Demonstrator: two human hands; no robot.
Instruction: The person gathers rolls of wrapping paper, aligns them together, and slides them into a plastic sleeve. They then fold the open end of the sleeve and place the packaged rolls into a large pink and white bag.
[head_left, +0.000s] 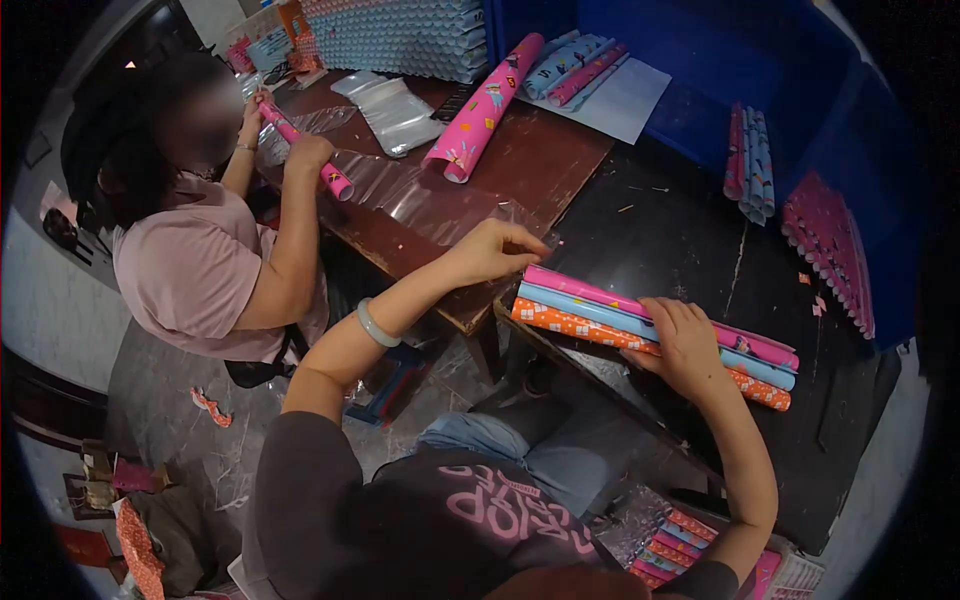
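Observation:
Three patterned wrapping paper rolls, a pink one (590,285), a light blue one (580,303) and an orange one (570,325), lie side by side along the front edge of the black table. My right hand (682,345) is closed around them, fingers over the pink roll and thumb by the orange one. Just beyond their left end, my left hand (490,252) has its fingertips pinched together at the edge of a clear plastic sleeve (420,200). That sleeve stretches over the brown table; the exact pinch point is hard to see.
At left, a co-worker holds a pink roll (335,180). A large pink roll (490,105) and clear bags (390,112) lie on the brown table (550,160). Blue bin walls (690,50) rise behind, with stacked rolls (750,160) against them. More rolls (675,545) sit below right.

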